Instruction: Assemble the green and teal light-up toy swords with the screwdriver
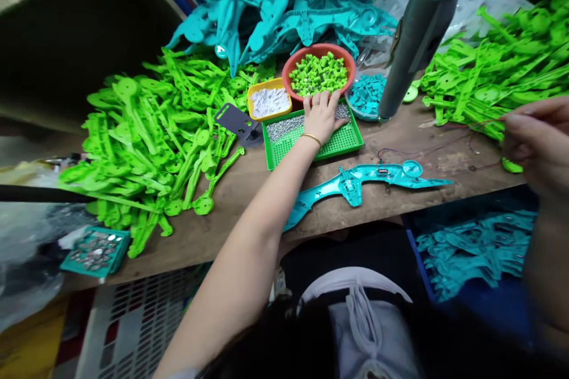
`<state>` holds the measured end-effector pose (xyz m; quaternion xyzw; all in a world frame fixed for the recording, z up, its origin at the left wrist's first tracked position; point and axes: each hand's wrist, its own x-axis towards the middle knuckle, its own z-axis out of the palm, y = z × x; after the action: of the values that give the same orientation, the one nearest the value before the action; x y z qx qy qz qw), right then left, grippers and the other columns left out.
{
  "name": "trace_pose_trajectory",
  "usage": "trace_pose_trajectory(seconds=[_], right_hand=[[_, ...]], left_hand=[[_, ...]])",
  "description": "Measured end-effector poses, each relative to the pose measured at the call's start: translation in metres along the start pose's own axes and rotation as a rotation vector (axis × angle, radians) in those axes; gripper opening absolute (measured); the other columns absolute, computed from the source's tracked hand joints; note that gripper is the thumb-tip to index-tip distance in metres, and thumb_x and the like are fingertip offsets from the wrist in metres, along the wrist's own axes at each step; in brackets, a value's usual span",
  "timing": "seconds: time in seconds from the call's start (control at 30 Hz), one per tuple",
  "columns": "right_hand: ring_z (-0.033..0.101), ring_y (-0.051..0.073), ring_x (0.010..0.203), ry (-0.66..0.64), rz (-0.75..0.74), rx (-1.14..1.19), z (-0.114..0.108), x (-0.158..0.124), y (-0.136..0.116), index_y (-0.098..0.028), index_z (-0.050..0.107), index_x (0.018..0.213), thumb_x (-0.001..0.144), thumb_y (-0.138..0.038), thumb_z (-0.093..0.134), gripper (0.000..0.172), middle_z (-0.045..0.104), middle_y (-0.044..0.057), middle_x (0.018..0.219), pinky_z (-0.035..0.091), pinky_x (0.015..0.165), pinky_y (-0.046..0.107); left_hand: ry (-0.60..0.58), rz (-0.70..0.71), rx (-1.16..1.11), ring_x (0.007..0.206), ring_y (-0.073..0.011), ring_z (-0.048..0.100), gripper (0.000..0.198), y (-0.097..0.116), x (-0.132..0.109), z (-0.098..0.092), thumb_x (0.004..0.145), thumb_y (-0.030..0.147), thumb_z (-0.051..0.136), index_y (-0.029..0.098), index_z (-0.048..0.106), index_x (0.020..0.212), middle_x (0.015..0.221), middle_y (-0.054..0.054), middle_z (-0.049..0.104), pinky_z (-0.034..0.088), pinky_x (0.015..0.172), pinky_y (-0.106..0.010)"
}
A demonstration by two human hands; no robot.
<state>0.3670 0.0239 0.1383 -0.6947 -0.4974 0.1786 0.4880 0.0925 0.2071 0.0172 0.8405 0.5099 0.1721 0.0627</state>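
Note:
My left hand [320,115] lies over the green tray [271,160] of small metal screws, its fingers stretched toward the front rim of the red bowl [288,59]. The bowl holds small lime-green pieces. At the right, my right hand [536,139] is closed, pinching a thin reddish wire [482,123] that runs left over the table. In front of the tray lies a turquoise bow-shaped plastic half-shell [324,189], inner side up, with a small metal part in it and thin wires leading away. My left forearm covers part of its left end.
Lime-green plastic parts are heaped left [146,148] and right [484,77]; turquoise shells [284,6] are piled behind. An electric screwdriver [418,41] hangs right of the bowl. A yellow tray [251,100] holds white pieces. A blue bin [420,260] of turquoise parts stands below the table.

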Motion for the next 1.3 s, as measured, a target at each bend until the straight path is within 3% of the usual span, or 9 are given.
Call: trace_pose_trajectory(seconds=[0.1,0.2,0.37,0.5,0.63,0.83,1.0,1.2,1.3], right_hand=[[0.042,0.009,0.044,-0.056,0.075,0.186,0.011,-0.004,0.004,-0.021,0.065,0.071,0.061,-0.042,0.085,0.030,0.051,0.001,0.056,0.028,0.042,0.031],[0.045,0.009,0.047,-0.155,0.088,0.185,0.021,-0.008,0.006,-0.020,0.067,0.074,0.065,-0.036,0.081,0.023,0.057,0.002,0.060,0.031,0.044,0.030],[0.056,0.013,0.062,-0.254,-0.031,0.047,0.033,-0.017,0.004,-0.020,0.068,0.078,0.073,-0.032,0.073,0.014,0.067,0.005,0.075,0.044,0.058,0.029],[0.057,0.014,0.063,-0.453,-0.213,-0.185,0.055,-0.028,0.011,-0.020,0.068,0.081,0.080,-0.036,0.064,0.016,0.066,0.002,0.074,0.042,0.058,0.027],[0.060,0.016,0.073,-0.628,-0.411,-0.391,0.083,-0.037,0.020,-0.019,0.067,0.087,0.086,-0.029,0.054,0.017,0.067,0.005,0.084,0.042,0.066,0.028],[0.062,0.019,0.081,-0.658,-0.480,-0.525,0.100,-0.039,0.025,-0.018,0.066,0.095,0.089,-0.030,0.049,0.022,0.067,0.007,0.093,0.041,0.068,0.028],[0.060,0.017,0.080,-0.706,-0.434,-0.445,0.110,-0.042,0.031,-0.017,0.066,0.091,0.090,-0.030,0.050,0.021,0.065,0.005,0.085,0.040,0.070,0.027],[0.062,0.019,0.078,-0.681,-0.346,-0.714,0.120,-0.056,0.027,-0.018,0.067,0.094,0.092,-0.032,0.045,0.026,0.068,0.007,0.094,0.027,0.058,0.030],[0.064,0.021,0.082,-0.759,-0.348,-0.777,0.126,-0.060,0.021,-0.018,0.066,0.095,0.094,-0.032,0.040,0.029,0.068,0.008,0.102,0.024,0.057,0.031]], left_hand=[[-0.042,0.054,0.018,0.132,-0.0389,0.036,0.081,-0.006,0.000,-0.003,0.080,0.051,0.066,0.012,0.038,0.146,0.142,-0.021,0.045,0.012,0.113,-0.051],[-0.083,0.131,0.035,0.135,-0.0389,0.034,0.087,-0.014,0.001,-0.006,0.079,0.048,0.069,0.013,0.032,0.149,0.145,-0.021,0.042,0.012,0.113,-0.051],[-0.045,0.120,0.033,0.137,-0.0363,0.033,0.061,-0.018,-0.006,-0.022,0.087,0.027,0.058,0.020,0.040,0.145,0.148,-0.016,0.041,0.014,0.114,-0.053],[0.162,0.028,-0.063,0.136,-0.0338,0.035,0.046,-0.002,-0.049,-0.044,0.090,0.031,0.053,0.021,0.050,0.135,0.143,-0.014,0.045,0.021,0.113,-0.051],[0.220,0.022,-0.169,0.119,-0.0266,0.050,0.027,0.025,-0.115,-0.054,0.093,0.035,0.050,0.020,0.060,0.113,0.122,-0.012,0.059,0.035,0.106,-0.045],[0.023,-0.009,-0.294,0.107,-0.0226,0.055,0.013,0.051,-0.172,-0.034,0.091,0.028,0.056,0.021,0.065,0.097,0.110,-0.008,0.065,0.041,0.097,-0.041],[-0.007,-0.047,-0.340,0.108,-0.0245,0.054,0.010,0.053,-0.177,-0.018,0.089,0.026,0.059,0.020,0.066,0.091,0.111,-0.008,0.063,0.042,0.097,-0.043],[0.042,-0.060,-0.402,0.109,-0.0240,0.054,0.009,0.050,-0.179,-0.015,0.086,0.027,0.064,0.018,0.066,0.088,0.111,-0.009,0.060,0.043,0.098,-0.043],[0.049,-0.053,-0.390,0.109,-0.0244,0.054,0.009,0.051,-0.179,-0.015,0.084,0.026,0.065,0.018,0.065,0.089,0.112,-0.009,0.059,0.043,0.098,-0.044]])
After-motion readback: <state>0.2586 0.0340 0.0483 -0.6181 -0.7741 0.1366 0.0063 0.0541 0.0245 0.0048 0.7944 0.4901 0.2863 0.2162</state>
